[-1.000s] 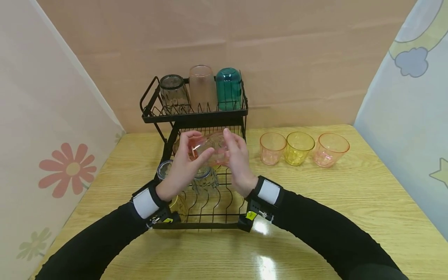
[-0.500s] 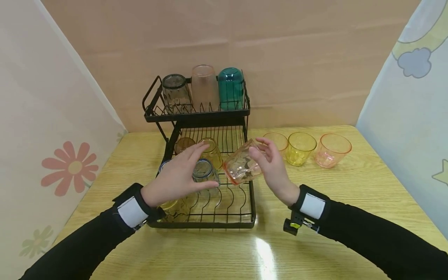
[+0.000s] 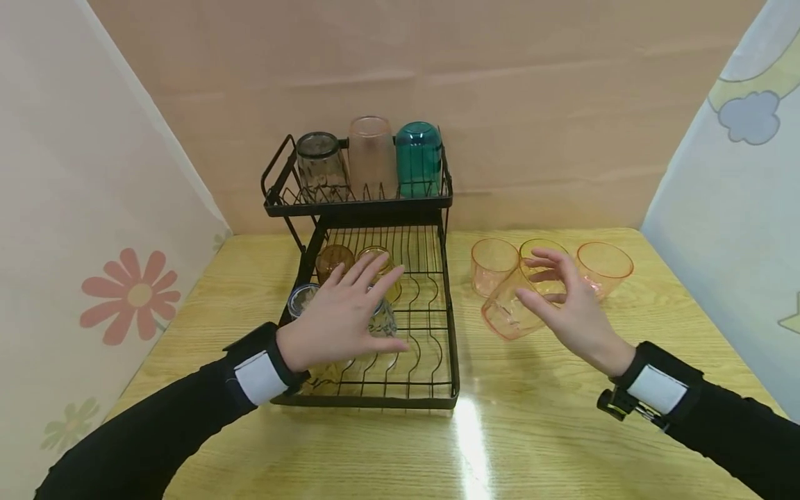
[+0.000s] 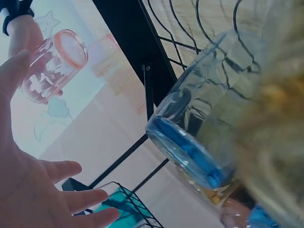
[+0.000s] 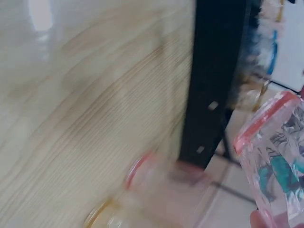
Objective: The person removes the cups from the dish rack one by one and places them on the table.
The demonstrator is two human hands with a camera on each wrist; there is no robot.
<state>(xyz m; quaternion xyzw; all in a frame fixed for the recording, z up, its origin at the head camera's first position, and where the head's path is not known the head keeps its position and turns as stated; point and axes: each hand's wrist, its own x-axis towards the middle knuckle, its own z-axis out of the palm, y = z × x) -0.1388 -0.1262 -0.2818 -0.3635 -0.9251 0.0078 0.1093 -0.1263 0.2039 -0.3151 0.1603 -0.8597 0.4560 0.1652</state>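
My right hand grips a clear pink glass with the fingers and thumb. The glass is tilted, its mouth toward the upper right, and overlaps the row of cups in the head view. In the right wrist view its reddish thick end shows at the right edge. My left hand is spread with nothing in it over the lower tier of the black dish rack. Under and around it stand upside-down glasses: a brown one, a yellow one, and clear blue-tinted ones, partly hidden by the hand.
On the table right of the rack stand a pink cup, a yellow cup and another pink cup, mouths up. The upper tier bears a grey glass, a tall pink glass and a teal glass.
Both hands were at the pink glass above the rack. The left let go and spread its fingers; the right carried the glass rightward, off the rack, to the front of the cups.
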